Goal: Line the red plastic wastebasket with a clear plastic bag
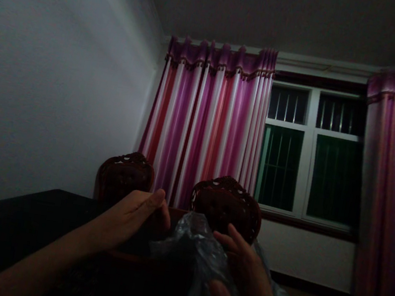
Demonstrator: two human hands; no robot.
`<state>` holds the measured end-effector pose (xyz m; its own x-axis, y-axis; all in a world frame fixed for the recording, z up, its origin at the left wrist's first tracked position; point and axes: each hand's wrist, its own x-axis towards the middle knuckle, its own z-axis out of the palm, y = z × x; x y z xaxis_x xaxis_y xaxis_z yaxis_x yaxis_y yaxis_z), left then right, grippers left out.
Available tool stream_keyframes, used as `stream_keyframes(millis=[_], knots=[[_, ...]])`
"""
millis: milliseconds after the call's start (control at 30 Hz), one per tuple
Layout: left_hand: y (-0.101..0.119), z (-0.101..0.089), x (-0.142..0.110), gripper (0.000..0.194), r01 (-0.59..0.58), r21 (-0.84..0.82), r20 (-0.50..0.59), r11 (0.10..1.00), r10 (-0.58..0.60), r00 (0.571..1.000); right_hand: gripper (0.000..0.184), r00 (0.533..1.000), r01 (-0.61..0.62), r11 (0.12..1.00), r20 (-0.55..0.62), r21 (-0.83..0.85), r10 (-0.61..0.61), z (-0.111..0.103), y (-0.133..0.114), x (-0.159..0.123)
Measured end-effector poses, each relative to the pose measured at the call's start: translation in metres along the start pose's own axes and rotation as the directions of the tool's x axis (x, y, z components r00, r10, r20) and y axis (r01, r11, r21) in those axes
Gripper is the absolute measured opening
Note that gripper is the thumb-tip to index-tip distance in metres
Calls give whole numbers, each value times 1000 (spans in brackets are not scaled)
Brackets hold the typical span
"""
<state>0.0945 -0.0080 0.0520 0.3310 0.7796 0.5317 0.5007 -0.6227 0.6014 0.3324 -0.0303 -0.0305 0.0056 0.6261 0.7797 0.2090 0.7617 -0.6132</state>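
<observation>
My left hand (143,212) is raised over the dark tabletop, its fingers loosely bent and its thumb on top. Nothing shows between thumb and fingers. To its right rises a crumpled sheet of clear plastic film (197,241), which trails down toward the lower right. My right hand (243,267) is at the right side of the film, thumb and fingers spread apart. Whether it touches the film I cannot tell. Between my forearms lies a very dark form with a reddish-brown edge (141,259); its kind is lost in shadow.
A dark table (53,215) extends to the left. Beyond it stand two carved chairs with padded backs, one left (126,176) and one in the middle (226,203). Striped curtains (208,129) hang beside a barred window (305,161). The room is dim.
</observation>
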Motion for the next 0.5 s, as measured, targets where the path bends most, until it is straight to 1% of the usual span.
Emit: stream_keyframes(millis=[67, 100, 167, 233, 300, 367, 433, 500], knots=[[6, 7, -10, 65, 22, -66, 8, 998, -22, 1000, 53, 998, 17, 1000, 67, -9, -17, 16, -2, 1], [7, 10, -13, 64, 30, -76, 23, 997, -28, 999, 52, 996, 25, 1000, 89, -7, -25, 20, -1, 1], [4, 14, -17, 53, 45, -47, 61, 998, -43, 997, 50, 993, 30, 999, 111, 11, -31, 21, 0, 1], [-1, 16, -18, 40, 51, 14, 78, 999, -52, 996, 47, 993, 24, 999, 113, 36, -28, 16, 1, 1], [-6, 16, -19, 32, 76, 39, 65, 996, -78, 995, 44, 995, 23, 999, 100, 37, -26, 9, 2, 2], [-11, 14, -21, 30, 127, -28, 71, 992, -125, 990, 41, 998, 9, 1000, 55, 7, -9, 1, 5, 4], [-16, 11, -24, 29, 170, -137, 92, 976, -159, 983, 41, 999, -45, 998, 12, -40, 46, -7, 11, 6], [-20, 8, -28, 27, 184, -233, 116, 955, -160, 980, 44, 991, -127, 989, 25, -78, 129, -13, 20, 8]])
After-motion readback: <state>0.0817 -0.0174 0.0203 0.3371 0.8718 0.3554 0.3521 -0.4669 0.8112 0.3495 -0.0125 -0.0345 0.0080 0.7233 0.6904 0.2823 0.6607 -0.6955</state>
